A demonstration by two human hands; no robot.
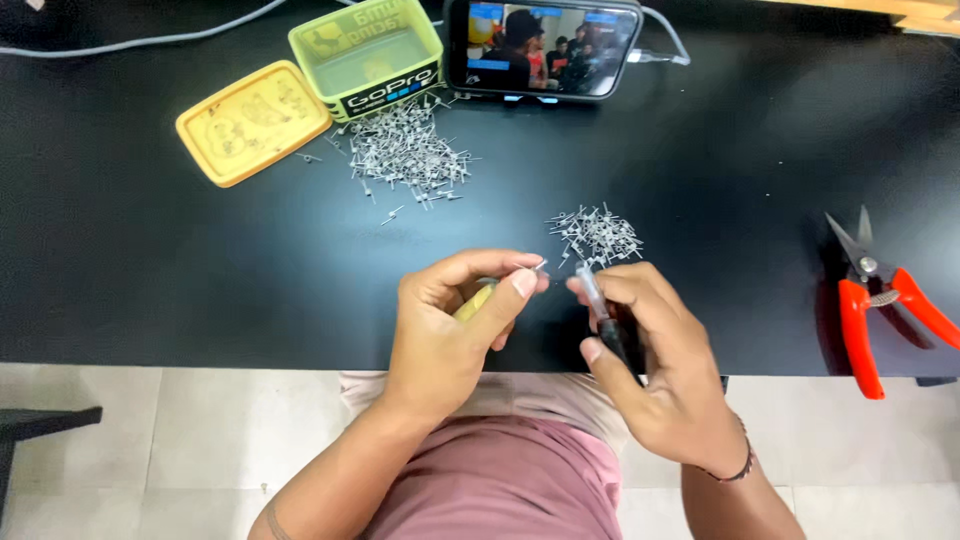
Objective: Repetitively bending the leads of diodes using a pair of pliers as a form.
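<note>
My left hand (pixel 450 325) pinches a small metal pin (pixel 540 265) between thumb and forefinger, with a yellowish object (pixel 474 301) tucked in the palm. My right hand (pixel 655 355) grips a thin tool with a clear tip and black handle (pixel 598 310), its tip close to the pin. Just beyond my hands lies a small pile of metal pins (pixel 597 235) on the black table (pixel 200 260). A larger pile of pins (pixel 405 152) sits farther back on the left.
A yellow-green plastic box (pixel 365 55) and its yellow lid (pixel 252 120) stand at the back left. A phone (pixel 542 45) playing video leans at the back centre, with a cable. Red-handled snips (pixel 875 295) lie at the right edge.
</note>
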